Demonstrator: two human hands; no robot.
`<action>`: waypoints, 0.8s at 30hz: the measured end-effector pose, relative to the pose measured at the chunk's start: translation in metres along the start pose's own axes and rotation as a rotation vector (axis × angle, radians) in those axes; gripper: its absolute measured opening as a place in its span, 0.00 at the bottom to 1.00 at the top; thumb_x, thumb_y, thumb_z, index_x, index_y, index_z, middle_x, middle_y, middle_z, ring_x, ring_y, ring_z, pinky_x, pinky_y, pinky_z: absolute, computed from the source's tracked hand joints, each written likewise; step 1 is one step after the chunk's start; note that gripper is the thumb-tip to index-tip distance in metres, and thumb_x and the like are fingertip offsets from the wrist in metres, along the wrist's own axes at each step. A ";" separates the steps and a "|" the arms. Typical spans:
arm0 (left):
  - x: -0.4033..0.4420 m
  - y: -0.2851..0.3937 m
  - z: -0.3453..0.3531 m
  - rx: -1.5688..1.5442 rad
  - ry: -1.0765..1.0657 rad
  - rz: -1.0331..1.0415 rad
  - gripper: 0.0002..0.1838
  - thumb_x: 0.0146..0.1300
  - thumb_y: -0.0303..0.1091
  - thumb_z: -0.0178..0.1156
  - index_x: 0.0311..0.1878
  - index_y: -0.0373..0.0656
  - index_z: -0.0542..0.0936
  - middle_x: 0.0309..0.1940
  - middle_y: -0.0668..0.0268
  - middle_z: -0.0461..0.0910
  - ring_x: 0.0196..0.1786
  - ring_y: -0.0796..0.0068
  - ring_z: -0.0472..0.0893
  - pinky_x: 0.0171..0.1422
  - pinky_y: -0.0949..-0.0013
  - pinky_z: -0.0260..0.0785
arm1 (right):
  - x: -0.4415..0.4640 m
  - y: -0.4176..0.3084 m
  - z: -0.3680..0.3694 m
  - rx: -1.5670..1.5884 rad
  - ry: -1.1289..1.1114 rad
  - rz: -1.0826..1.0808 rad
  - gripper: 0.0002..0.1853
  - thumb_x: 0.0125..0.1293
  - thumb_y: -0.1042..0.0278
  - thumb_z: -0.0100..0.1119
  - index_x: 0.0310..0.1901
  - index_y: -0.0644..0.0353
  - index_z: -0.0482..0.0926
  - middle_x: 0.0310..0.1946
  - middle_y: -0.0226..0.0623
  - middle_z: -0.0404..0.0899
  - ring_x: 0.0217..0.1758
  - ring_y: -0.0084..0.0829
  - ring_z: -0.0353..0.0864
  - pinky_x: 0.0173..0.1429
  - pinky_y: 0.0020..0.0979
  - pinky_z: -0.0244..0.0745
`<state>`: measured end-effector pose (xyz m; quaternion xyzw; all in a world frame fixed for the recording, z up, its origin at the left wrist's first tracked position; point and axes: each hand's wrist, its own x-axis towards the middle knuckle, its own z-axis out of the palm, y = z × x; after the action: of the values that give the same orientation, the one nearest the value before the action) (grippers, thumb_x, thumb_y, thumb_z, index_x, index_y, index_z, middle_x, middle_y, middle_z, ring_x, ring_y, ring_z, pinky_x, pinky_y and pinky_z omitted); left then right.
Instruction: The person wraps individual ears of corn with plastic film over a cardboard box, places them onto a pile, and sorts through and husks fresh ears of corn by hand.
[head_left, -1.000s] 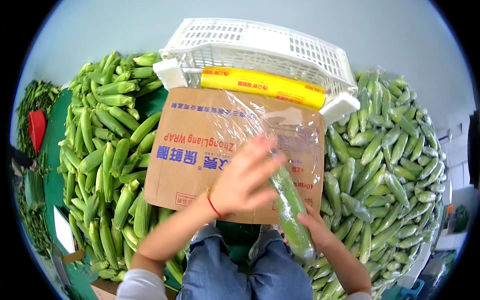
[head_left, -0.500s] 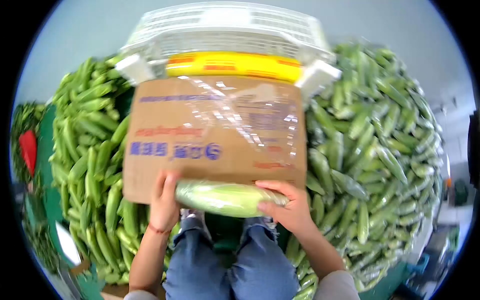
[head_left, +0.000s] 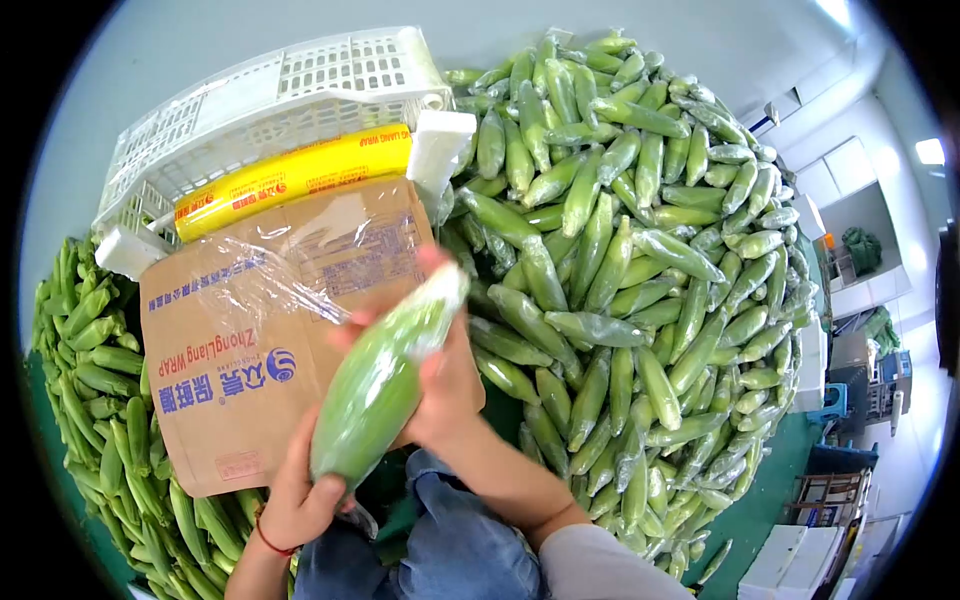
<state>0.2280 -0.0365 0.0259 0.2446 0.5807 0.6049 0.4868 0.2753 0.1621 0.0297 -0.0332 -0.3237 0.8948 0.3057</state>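
A wrapped ear of corn [head_left: 372,385], green husk under shiny clear film, is held tilted in front of the cardboard box. My left hand [head_left: 300,495], with a red string on its wrist, grips the lower end. My right hand [head_left: 440,375] is closed round the upper part, its fingers partly hidden behind the corn. The flat cardboard [head_left: 240,400] carries blue and red print. A strip of clear film [head_left: 270,283] lies over it, stretching down from the yellow wrap roll [head_left: 300,180].
Behind the roll stands a white plastic crate [head_left: 270,90] with white end blocks. Unwrapped corn [head_left: 105,380] is heaped at the left, and a large pile of wrapped corn [head_left: 640,300] at the right. Shelves and white panels [head_left: 790,560] stand farther right.
The view has swung right, toward the wrapped pile. The wrapped corn went from level between both hands to a steep tilt, its pale tip raised. Both hands still hold it.
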 end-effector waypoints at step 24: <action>-0.060 -0.035 -0.068 1.096 0.594 0.242 0.14 0.57 0.22 0.59 0.48 0.38 0.79 0.49 0.51 0.77 0.58 0.47 0.74 0.60 0.53 0.67 | 0.073 -0.228 -0.200 -0.016 0.759 -0.494 0.32 0.71 0.51 0.52 0.65 0.69 0.59 0.62 0.55 0.65 0.63 0.46 0.71 0.66 0.41 0.73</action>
<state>0.2042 -0.1258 -0.0050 0.3441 0.8846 0.3126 0.0373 0.3878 0.4531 0.0189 -0.2831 -0.1938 0.7168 0.6070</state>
